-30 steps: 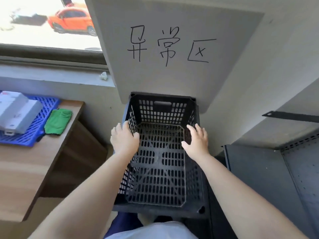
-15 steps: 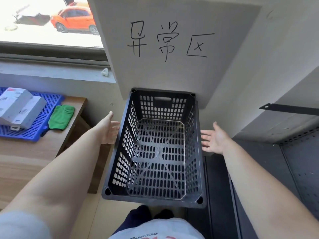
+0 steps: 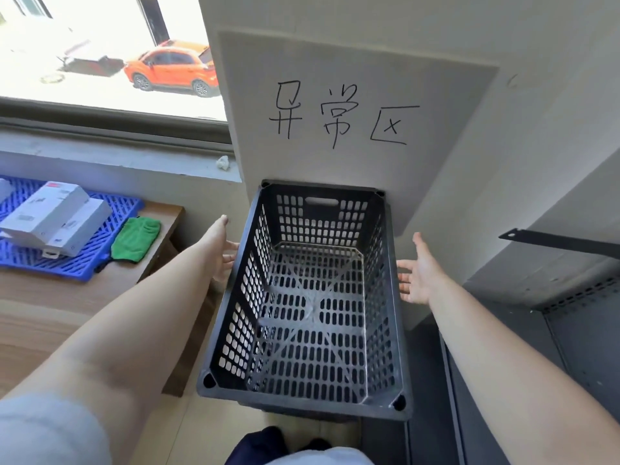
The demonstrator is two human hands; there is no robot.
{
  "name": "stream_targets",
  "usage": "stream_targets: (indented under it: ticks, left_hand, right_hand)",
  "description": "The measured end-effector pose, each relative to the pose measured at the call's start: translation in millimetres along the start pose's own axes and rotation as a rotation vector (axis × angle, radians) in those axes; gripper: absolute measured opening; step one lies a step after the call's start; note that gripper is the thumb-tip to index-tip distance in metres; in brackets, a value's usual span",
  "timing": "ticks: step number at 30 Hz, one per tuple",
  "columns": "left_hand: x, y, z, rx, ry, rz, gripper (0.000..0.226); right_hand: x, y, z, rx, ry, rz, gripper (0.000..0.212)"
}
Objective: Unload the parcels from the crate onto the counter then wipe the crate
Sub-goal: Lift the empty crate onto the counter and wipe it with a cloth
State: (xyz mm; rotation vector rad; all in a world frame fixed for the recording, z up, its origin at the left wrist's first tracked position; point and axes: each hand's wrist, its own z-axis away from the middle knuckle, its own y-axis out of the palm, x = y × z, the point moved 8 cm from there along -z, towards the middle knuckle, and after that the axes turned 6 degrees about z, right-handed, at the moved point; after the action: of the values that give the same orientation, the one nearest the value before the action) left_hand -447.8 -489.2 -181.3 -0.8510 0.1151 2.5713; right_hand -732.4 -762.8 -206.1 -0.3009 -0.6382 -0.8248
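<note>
On the surface (image 3: 50, 307) at your far left, two white parcels (image 3: 57, 218) lie on a blue mat (image 3: 80, 266), a green cloth (image 3: 136, 239) beside them. Your left hand (image 3: 219, 250) flanks the black crate (image 3: 308, 297), fingers straight, touching its wall. Your right hand (image 3: 419, 273) hovers just apart, fingers spread.

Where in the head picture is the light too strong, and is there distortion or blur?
Head view: the window is overexposed, the street outside nearly white around the orange car; the wide lens bends the sill and stretches both forearms at the bottom edge; the black crate and both open hands, left hand, right hand, look sharp.
</note>
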Motion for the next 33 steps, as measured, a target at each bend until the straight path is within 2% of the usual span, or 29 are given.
stream_targets:
  ticks: [5,12,14,16,18,21,24,28,33]
  left_hand:
    - [-9.4,-22.1,39.3,-0.012,0.048,0.009,0.080]
    - [-9.3,-99.9,76.8,-0.083,0.069,0.171,0.095]
    - [-6.9,-126.7,92.2,-0.115,0.081,0.211,0.097]
    - [-7.7,-154.4,109.7,-0.143,0.112,0.244,0.097]
    - [-9.2,-183.3,128.8,-0.166,0.143,0.265,0.098]
    - [-7.7,-233.6,157.0,-0.215,0.176,0.327,0.098]
    - [-3.6,-290.8,182.1,-0.260,0.210,0.371,0.092]
    - [12.0,-368.7,217.5,-0.283,0.201,0.434,0.071]
    - [36.1,-474.3,259.5,-0.345,0.218,0.506,0.068]
  right_hand:
    - [20.3,18.8,23.2,0.022,-0.043,0.060,0.091]
    - [45.6,74.9,50.0,0.162,-0.116,0.175,0.076]
    - [55.7,98.7,61.2,0.213,-0.142,0.231,0.075]
    - [67.3,125.8,75.8,0.257,-0.181,0.300,0.083]
    - [79.1,156.0,92.0,0.298,-0.216,0.353,0.093]
    - [92.8,208.5,124.1,0.399,-0.243,0.366,0.094]
    - [97.6,266.9,158.7,0.473,-0.265,0.414,0.088]
    - [89.9,349.4,196.2,0.508,-0.311,0.416,0.068]
    - [67.6,461.5,236.3,0.577,-0.316,0.433,0.069]
